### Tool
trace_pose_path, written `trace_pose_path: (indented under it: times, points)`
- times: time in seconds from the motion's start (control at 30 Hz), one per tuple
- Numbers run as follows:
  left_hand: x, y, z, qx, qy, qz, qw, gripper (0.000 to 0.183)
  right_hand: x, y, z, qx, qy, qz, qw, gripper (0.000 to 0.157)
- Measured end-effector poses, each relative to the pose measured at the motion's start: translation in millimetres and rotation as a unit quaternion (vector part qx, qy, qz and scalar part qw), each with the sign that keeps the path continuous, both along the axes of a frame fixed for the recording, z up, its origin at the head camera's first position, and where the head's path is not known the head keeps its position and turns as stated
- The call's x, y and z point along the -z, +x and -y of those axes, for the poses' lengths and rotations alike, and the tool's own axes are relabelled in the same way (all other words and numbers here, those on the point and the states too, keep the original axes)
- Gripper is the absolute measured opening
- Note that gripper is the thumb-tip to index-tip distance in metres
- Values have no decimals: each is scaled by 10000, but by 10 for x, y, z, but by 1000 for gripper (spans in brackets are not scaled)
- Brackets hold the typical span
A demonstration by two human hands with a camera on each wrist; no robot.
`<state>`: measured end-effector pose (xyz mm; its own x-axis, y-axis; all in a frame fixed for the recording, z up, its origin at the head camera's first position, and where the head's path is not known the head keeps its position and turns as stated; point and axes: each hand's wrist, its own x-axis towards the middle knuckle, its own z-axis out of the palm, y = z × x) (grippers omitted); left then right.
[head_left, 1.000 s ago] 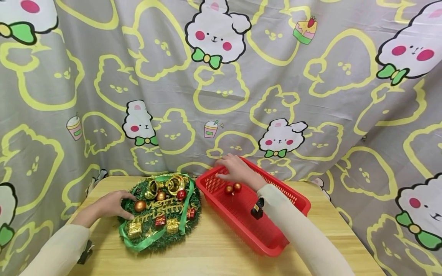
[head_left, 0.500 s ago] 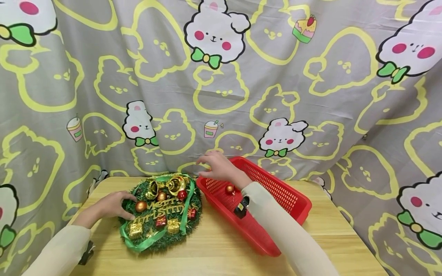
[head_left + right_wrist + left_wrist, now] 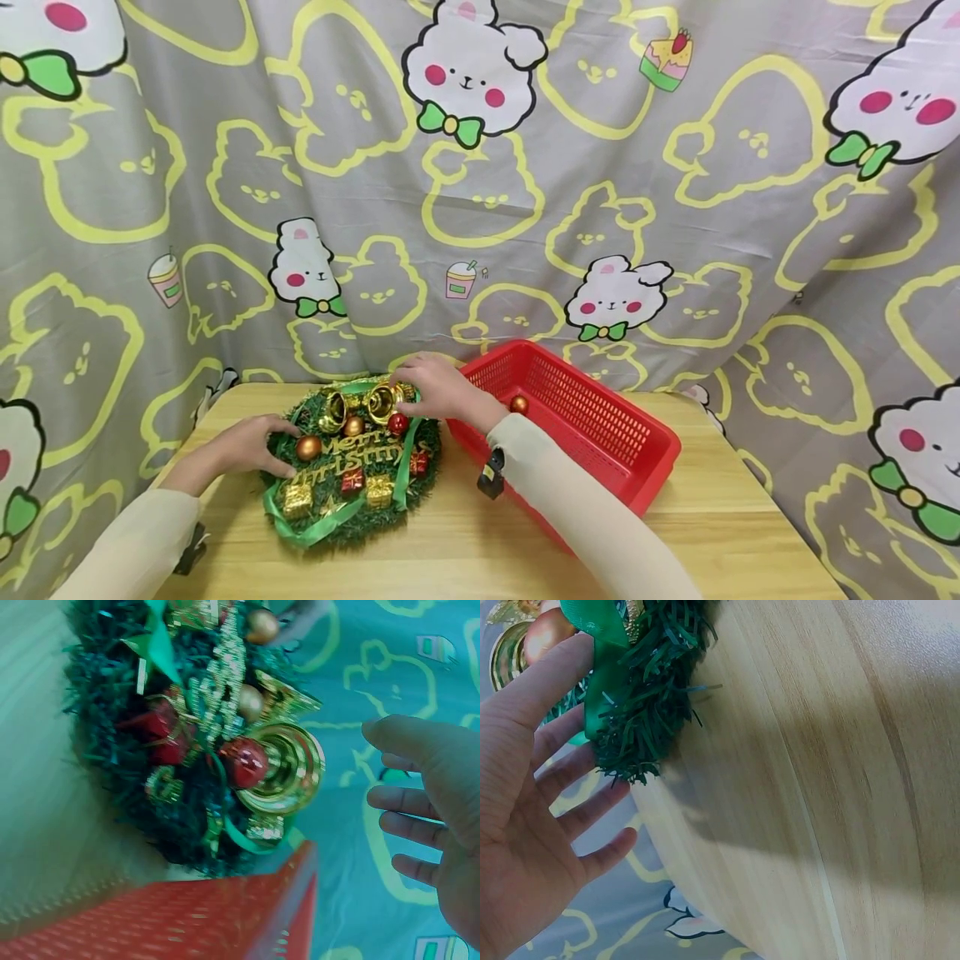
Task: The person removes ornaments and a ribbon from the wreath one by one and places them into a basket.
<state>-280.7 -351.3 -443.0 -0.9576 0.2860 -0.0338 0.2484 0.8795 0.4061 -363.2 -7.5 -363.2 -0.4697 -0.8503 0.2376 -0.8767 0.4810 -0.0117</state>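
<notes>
A Christmas wreath (image 3: 360, 532) of green tinsel lies on the table, trimmed with gold bells, gold lettering, a green ribbon, small gift boxes and baubles. At its left edge rests my left hand (image 3: 251, 448); in the left wrist view, its fingers stretch out alongside the tinsel and the thumb lies near the green ribbon (image 3: 604, 694). My right hand (image 3: 438, 387) reaches over the wreath's back right, overlapping a gold bell (image 3: 380, 403) and close above a red bauble (image 3: 398, 423). In the right wrist view its fingers are extended, apart from the bell (image 3: 296, 784), holding nothing.
To the right stands a red plastic basket (image 3: 585, 400) with perforated walls, set at an angle beneath my right forearm. An orange bauble (image 3: 518, 404) lies inside it. A printed curtain (image 3: 487, 208) hangs behind the wooden table (image 3: 720, 517).
My right hand has moved left from above the basket to the wreath's bells. The left hand stays at the wreath's left edge. One of two orange baubles in the basket is now out of sight.
</notes>
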Motion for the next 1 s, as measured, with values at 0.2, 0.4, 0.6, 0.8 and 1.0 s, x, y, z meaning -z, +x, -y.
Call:
trace_pose_path:
  times: [0.2, 0.4, 0.6, 0.8, 1.0]
  points:
    - [1, 7, -6, -9, -9, -14, 10000, 68, 172, 22, 87, 137, 267, -112, 9995, 32]
    - [12, 6, 3, 2, 15, -17, 10000, 67, 324, 9, 135, 257, 376, -375, 9983, 32]
    - [36, -6, 25, 12, 22, -46, 10000, 68, 408, 12, 174, 375, 571, -541, 9962, 36]
    - [58, -13, 30, 18, 24, -65, 10000, 71, 473, 19, 200, 337, 762, -800, 9933, 37]
    - [59, -4, 33, -28, 19, -33, 10000, 71, 547, 6, 229, 358, 911, -991, 9903, 36]
